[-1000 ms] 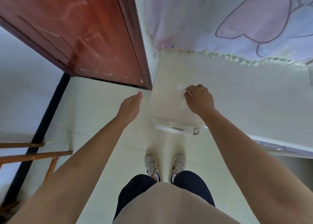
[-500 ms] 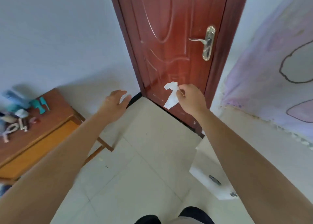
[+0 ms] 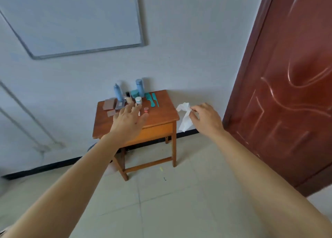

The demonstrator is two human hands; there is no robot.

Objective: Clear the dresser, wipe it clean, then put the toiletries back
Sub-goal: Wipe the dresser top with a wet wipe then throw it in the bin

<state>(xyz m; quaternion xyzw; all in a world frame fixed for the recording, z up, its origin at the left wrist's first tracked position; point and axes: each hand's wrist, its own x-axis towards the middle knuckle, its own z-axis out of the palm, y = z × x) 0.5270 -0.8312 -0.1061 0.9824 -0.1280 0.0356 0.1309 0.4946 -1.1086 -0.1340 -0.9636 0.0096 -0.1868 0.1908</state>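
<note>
- Our left hand (image 3: 129, 122) hangs mid-frame in front of the small orange-brown wooden dresser (image 3: 161, 117). Its fingers are straight and loosely spread, and it holds nothing.
- Our right hand (image 3: 206, 119), right of centre, pinches a crumpled white paper tissue (image 3: 185, 119) between thumb and fingertips. The tissue dangles beside the dresser's right edge.
- The toiletries crowd the back left of the top. There are two tall pale-blue bottles (image 3: 117, 92) by the wall, a small white jar (image 3: 138, 100), teal plastic combs (image 3: 150, 99) and a little red pot (image 3: 146, 109) (other small pieces are hidden behind our fingers).
- A sweeping reach with spread fingers could topple the upright bottles, and they might knock the smaller pieces down.
- The round pot, once nudged, could roll off the edge onto the pale tiled floor (image 3: 179, 201).
- Wiping before the top is cleared would only shove things about, and the thin tissue might tear or slip from so light a pinch.
- The dark red wooden door (image 3: 287, 94) fills the right of the frame, so a wide elbow could strike it.
</note>
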